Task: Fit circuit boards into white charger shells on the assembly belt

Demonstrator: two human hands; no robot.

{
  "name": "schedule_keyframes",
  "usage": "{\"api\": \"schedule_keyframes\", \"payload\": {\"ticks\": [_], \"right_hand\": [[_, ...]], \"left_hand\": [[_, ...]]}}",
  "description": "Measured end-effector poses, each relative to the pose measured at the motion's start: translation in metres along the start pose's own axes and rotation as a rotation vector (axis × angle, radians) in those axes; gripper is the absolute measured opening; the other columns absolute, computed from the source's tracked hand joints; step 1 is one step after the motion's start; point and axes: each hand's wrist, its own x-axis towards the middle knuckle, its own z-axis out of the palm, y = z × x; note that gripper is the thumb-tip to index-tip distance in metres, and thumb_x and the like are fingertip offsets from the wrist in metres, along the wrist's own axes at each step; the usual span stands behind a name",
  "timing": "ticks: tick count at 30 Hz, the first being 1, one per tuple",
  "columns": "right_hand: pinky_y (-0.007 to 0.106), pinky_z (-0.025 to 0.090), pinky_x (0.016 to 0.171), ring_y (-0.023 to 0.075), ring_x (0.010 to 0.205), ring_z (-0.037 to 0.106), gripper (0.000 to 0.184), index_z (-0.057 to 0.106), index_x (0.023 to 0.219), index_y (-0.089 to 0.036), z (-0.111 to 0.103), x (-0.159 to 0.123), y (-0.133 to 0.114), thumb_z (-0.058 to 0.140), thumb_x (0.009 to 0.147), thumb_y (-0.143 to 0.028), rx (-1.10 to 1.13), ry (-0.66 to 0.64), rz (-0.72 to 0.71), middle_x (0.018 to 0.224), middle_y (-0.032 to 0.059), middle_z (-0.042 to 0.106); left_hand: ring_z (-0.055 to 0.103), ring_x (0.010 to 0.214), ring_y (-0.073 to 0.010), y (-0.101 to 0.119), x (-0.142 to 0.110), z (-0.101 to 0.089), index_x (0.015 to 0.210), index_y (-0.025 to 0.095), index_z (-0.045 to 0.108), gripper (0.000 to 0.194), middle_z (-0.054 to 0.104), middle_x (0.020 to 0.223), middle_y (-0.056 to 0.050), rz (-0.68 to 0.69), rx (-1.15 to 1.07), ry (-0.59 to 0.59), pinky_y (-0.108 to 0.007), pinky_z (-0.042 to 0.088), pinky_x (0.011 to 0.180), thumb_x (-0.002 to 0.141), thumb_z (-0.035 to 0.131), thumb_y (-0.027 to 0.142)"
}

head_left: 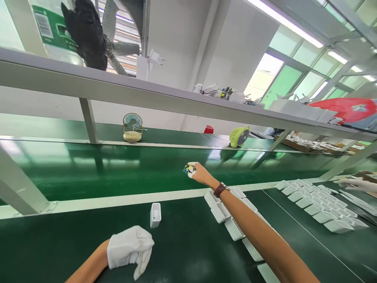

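My right hand (pixel 198 172), with white coverings on some fingertips and a dark-strapped watch on the wrist, reaches over the green conveyor belt. It pinches a small circuit board (pixel 187 169) with yellow, blue and black parts. My left hand (pixel 132 248), in a white glove, hovers over or rests on the dark green bench, its thumb apart from the bent fingers and nothing visible in it. Just beyond it a white open-ended plastic housing (pixel 155 215) stands on the bench. Beneath my right forearm lie several similar white housings (pixel 220 213) in rows, partly hidden by the arm.
More white housings (pixel 316 204) stand in rows at right, near another person's gloved hand (pixel 357 184). A metal shelf (pixel 176 100) crosses above the belt (pixel 159 169). A small fan (pixel 132 126) and a green fan (pixel 239 136) stand on the far ledge.
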Motion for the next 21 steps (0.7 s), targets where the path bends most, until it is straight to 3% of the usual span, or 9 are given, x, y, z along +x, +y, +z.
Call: {"api": "schedule_keyframes", "payload": {"ticks": [5,7,10,12,14,16,17,19,21], "right_hand": [[0.024,0.049,0.075,0.0144,0.081,0.062,0.060,0.055,0.135,-0.018,0.032,-0.083,-0.046,0.065,0.075,-0.014,0.102,-0.199,-0.260,0.099,0.0030,0.068],[0.024,0.047,0.072,0.0132,0.074,0.057,0.052,0.062,0.125,-0.019,0.045,-0.114,-0.052,0.064,0.074,-0.012,0.111,-0.269,-0.329,0.090,0.0008,0.065],[0.029,0.047,0.080,0.0168,0.081,0.058,0.051,0.062,0.126,-0.019,0.059,-0.147,-0.052,0.067,0.075,-0.019,0.108,-0.244,-0.386,0.100,0.0053,0.065],[0.033,0.047,0.087,0.0214,0.091,0.059,0.057,0.060,0.129,-0.018,0.065,-0.160,-0.048,0.073,0.075,-0.027,0.121,-0.179,-0.373,0.108,0.0091,0.065],[0.037,0.047,0.091,0.0239,0.095,0.059,0.053,0.061,0.126,-0.017,0.071,-0.166,-0.044,0.073,0.075,-0.027,0.148,-0.129,-0.337,0.104,0.0091,0.066],[0.037,0.048,0.090,0.0228,0.092,0.060,0.047,0.062,0.123,-0.017,0.076,-0.170,-0.041,0.067,0.077,-0.021,0.176,-0.083,-0.304,0.093,0.0060,0.065],[0.036,0.049,0.089,0.0215,0.088,0.060,0.048,0.061,0.124,-0.016,0.078,-0.171,-0.040,0.065,0.077,-0.018,0.194,-0.056,-0.289,0.090,0.0047,0.065],[0.034,0.052,0.085,0.0188,0.082,0.061,0.052,0.057,0.129,-0.016,0.080,-0.172,-0.040,0.062,0.077,-0.017,0.237,0.000,-0.262,0.091,0.0045,0.065],[0.033,0.055,0.082,0.0176,0.083,0.063,0.056,0.053,0.134,-0.016,0.079,-0.170,-0.043,0.060,0.078,-0.018,0.285,0.051,-0.249,0.104,0.0077,0.065]], "left_hand": [[0.057,0.044,-0.0148,0.008,-0.006,0.006,0.059,0.013,0.061,0.047,0.066,0.057,-0.009,0.003,0.024,0.024,-0.025,0.037,0.044,0.085,0.071,0.051],[0.057,0.045,-0.0153,0.009,-0.009,0.009,0.061,0.013,0.060,0.047,0.065,0.057,-0.009,0.005,0.058,0.048,-0.025,0.038,0.045,0.084,0.071,0.052],[0.052,0.044,-0.0134,0.009,-0.010,0.011,0.060,0.015,0.056,0.050,0.061,0.054,-0.006,0.050,0.145,0.126,-0.026,0.035,0.046,0.081,0.072,0.057],[0.044,0.043,-0.0105,0.010,-0.006,0.009,0.059,0.017,0.052,0.052,0.053,0.048,-0.001,0.167,0.242,0.310,-0.025,0.032,0.046,0.079,0.071,0.061],[0.040,0.046,-0.0097,0.013,-0.001,0.007,0.065,0.018,0.053,0.049,0.049,0.051,0.003,0.297,0.367,0.635,-0.026,0.033,0.049,0.077,0.072,0.061],[0.047,0.056,-0.0117,0.017,0.004,0.006,0.087,0.015,0.063,0.045,0.054,0.063,0.003,0.355,0.500,0.931,-0.027,0.042,0.057,0.073,0.076,0.056],[0.051,0.062,-0.0131,0.019,0.007,0.006,0.104,0.014,0.064,0.053,0.058,0.073,0.001,0.349,0.567,1.015,-0.029,0.046,0.064,0.070,0.079,0.052],[0.058,0.075,-0.0166,0.019,0.011,0.009,0.133,0.014,0.054,0.081,0.063,0.094,-0.005,0.300,0.694,1.055,-0.034,0.051,0.076,0.065,0.083,0.046],[0.061,0.088,-0.0217,0.017,0.016,0.013,0.146,0.014,0.044,0.100,0.061,0.116,-0.013,0.245,0.795,1.041,-0.039,0.052,0.084,0.060,0.087,0.042]]}}
